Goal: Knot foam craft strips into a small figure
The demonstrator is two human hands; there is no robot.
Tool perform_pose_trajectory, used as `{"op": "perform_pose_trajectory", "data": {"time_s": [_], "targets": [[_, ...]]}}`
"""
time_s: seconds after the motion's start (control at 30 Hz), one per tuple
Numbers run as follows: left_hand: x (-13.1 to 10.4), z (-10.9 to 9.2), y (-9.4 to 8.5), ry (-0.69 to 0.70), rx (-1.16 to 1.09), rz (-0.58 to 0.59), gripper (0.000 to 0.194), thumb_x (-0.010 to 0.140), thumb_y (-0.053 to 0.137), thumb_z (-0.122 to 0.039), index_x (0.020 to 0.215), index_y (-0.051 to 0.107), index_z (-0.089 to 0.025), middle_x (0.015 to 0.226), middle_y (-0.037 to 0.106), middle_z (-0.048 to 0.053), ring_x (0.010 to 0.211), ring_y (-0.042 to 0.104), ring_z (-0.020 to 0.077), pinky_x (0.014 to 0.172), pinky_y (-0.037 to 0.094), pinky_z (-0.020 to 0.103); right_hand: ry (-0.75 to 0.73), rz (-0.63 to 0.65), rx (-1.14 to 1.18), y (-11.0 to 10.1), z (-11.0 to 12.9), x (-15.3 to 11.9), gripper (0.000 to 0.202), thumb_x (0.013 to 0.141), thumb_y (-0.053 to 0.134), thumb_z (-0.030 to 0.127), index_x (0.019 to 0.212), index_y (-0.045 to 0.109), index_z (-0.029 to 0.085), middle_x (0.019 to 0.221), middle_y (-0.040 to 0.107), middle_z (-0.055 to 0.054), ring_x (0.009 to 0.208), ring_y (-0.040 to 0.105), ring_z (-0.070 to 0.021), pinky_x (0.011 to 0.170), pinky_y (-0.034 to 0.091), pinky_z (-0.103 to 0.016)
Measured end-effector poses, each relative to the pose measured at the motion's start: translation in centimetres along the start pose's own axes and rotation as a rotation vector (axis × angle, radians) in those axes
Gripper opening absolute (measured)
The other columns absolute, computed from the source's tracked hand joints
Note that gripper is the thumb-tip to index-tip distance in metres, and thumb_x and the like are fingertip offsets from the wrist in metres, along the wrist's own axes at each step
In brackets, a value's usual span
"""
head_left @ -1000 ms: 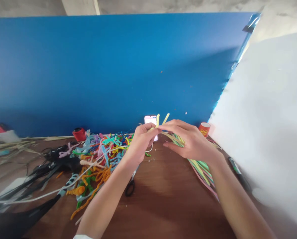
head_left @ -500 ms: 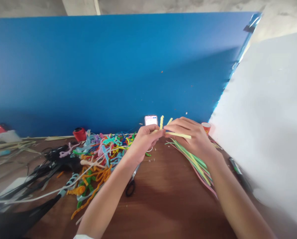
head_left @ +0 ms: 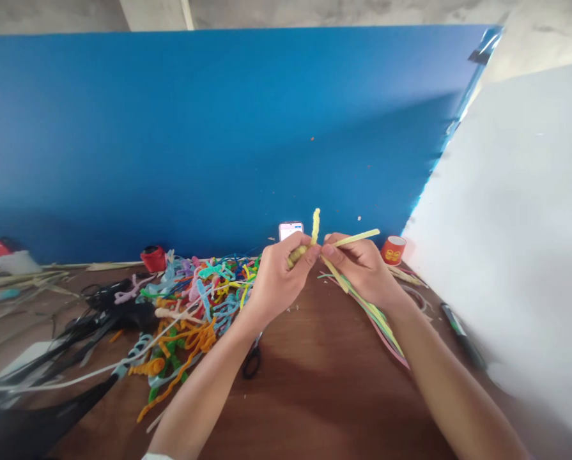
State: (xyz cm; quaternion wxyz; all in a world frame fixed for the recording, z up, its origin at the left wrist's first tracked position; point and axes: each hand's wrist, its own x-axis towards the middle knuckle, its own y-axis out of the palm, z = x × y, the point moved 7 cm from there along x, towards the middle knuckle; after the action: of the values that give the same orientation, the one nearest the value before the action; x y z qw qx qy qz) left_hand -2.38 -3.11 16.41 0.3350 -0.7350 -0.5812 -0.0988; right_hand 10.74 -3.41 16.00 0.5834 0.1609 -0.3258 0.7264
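Observation:
My left hand [head_left: 286,275] is closed on a yellow fuzzy stem [head_left: 316,225], whose bent end stands up above the thumb and whose coiled part shows between the fingers. Close beside it, my right hand [head_left: 360,271] pinches pale yellow strips [head_left: 360,237]; one end points right and up, another slants down below the fingers. The fingertips of both hands nearly meet in front of the blue board [head_left: 286,140]. Under my right hand and forearm lies a bundle of green, yellow and pink stems [head_left: 381,322].
Left of my hands is a pile of coloured fuzzy stems [head_left: 209,300]. Black scissors [head_left: 252,362] lie near my left forearm. A phone [head_left: 290,229] stands behind. A red cup [head_left: 393,250] and a marker [head_left: 454,321] are on the right.
My right hand has turned and lowered slightly, and the strips in it now point up-right and downward. More of the yellow stem shows above my left hand. The red cup is less covered.

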Motion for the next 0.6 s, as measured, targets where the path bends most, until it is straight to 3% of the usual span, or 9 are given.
{"op": "perform_pose_trajectory", "data": {"time_s": [0.1,0.23,0.37,0.6], "targets": [[0.0,-0.2,-0.2,0.002,-0.023,-0.049,0.029,0.094,0.055,-0.04,0.075,0.052,-0.018,0.06,0.035,-0.006,0.053,0.028,0.008,0.05,0.022,0.024,0.032,-0.057,0.064,-0.1,-0.2,-0.1,0.04,0.092,0.06,0.052,0.071,0.054,0.019,0.062,0.042,0.004,0.053,0.036,-0.0094,0.048,0.028,-0.026],[0.2,1.3,0.0,-0.114,-0.195,-0.077,0.031,0.09,0.06,-0.045,0.076,0.055,-0.018,0.058,0.035,-0.006,0.05,0.026,0.0069,0.046,0.019,0.023,-0.05,-0.08,-0.105,-0.3,0.3,-0.1,0.03,0.095,0.059,0.041,0.078,0.064,0.018,0.071,0.052,0.0,0.063,0.045,-0.0112,0.055,0.034,-0.027],[0.3,2.9,0.6,-0.275,-0.432,-0.05,0.028,0.088,0.064,-0.043,0.08,0.056,-0.017,0.055,0.029,-0.008,0.046,0.021,0.0052,0.044,0.013,0.023,-0.108,-0.058,-0.23,-0.6,0.6,0.0,0.021,0.097,0.055,0.032,0.09,0.07,0.018,0.082,0.062,-0.003,0.067,0.052,-0.0121,0.056,0.037,-0.026],[0.3,3.3,1.4,-0.4,-0.65,0.034,0.034,0.085,0.067,-0.037,0.069,0.045,-0.018,0.055,0.022,-0.01,0.044,0.017,0.003,0.045,0.01,0.023,-0.248,-0.045,-0.467,-1.2,0.8,-0.5,0.015,0.091,0.063,0.026,0.106,0.065,0.022,0.09,0.066,-0.002,0.07,0.057,-0.0126,0.065,0.046,-0.028]]}}
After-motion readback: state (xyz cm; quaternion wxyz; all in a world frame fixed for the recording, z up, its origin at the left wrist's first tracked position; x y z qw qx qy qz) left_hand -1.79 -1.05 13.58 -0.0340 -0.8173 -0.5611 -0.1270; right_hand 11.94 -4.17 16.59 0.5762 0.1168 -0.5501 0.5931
